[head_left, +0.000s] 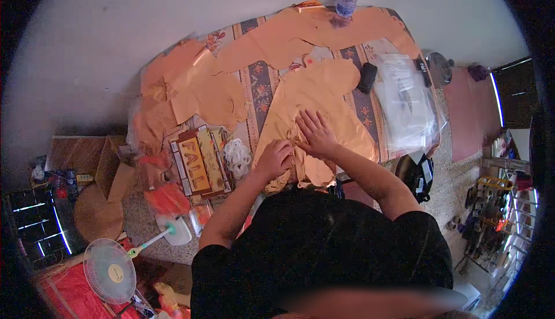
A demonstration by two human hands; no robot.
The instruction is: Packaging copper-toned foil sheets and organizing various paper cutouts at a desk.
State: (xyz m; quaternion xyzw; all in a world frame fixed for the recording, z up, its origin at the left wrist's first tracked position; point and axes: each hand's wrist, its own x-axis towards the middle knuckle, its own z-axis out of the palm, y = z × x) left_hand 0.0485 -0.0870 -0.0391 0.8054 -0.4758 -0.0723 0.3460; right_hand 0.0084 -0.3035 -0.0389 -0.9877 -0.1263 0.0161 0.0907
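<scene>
A large flat piece of shiny orange-gold foil point(332, 108) with rounded lobes lies on the table in front of me. My right hand point(315, 137) rests palm down on its middle, fingers stretched out and apart. Beside it, nearer my body, my left hand point(276, 158) has its fingers bent and closed at a creased part of the same foil. What lies under the left fingertips is hidden. The near part of the foil hangs toward my lap, partly covered by my hand and body.
More orange foil point(269, 39) spreads along the patterned tablecloth point(261, 91). Left stand printed flat packs point(199, 163) and a white coiled bundle point(237, 157). Clear plastic sheets point(404, 111) and a black object point(367, 77) lie right. A water bottle point(346, 4) stands far; a fan point(110, 271) is lower left.
</scene>
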